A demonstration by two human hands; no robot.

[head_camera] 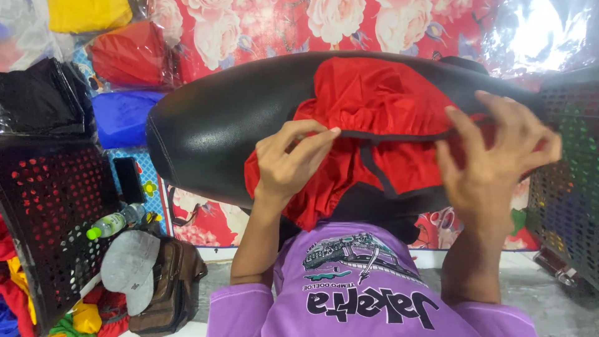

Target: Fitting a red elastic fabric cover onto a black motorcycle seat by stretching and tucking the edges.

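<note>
A red garment (368, 106) with dark trim lies bunched on a black padded cushion (212, 125) in front of me. My left hand (290, 163) pinches the dark edge band of the garment near its middle. My right hand (496, 156) holds the same band farther right, fingers curled over the cloth. The band is stretched roughly level between both hands. Below them I see my purple printed shirt (362, 287).
A dark perforated crate (50, 200) stands at the left, another crate (571, 187) at the right. Bagged garments in red (128, 53), blue (121, 115), yellow and black lie at the back left. A bottle (112, 223), grey cap (131, 265) and brown bag (171, 284) sit lower left.
</note>
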